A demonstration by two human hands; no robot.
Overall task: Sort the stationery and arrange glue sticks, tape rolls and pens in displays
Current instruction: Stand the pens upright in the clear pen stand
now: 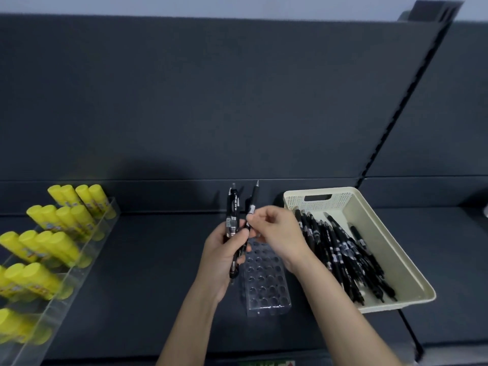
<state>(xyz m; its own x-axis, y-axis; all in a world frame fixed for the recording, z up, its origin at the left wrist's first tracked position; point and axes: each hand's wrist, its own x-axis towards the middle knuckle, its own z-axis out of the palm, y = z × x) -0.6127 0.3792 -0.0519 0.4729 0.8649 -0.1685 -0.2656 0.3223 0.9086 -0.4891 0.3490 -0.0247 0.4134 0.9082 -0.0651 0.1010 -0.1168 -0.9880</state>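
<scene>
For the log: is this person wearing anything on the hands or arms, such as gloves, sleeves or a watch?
Nothing visible. The left hand and right hand are bare, with no gloves or watch showing. Both forearms are uncovered down to the frame's bottom edge.

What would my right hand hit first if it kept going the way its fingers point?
Probably the black click pens gripped upright in your left hand. Your right hand has its fingers pointing leftward, pinching one black pen right beside them. Depth is uncertain.
</scene>
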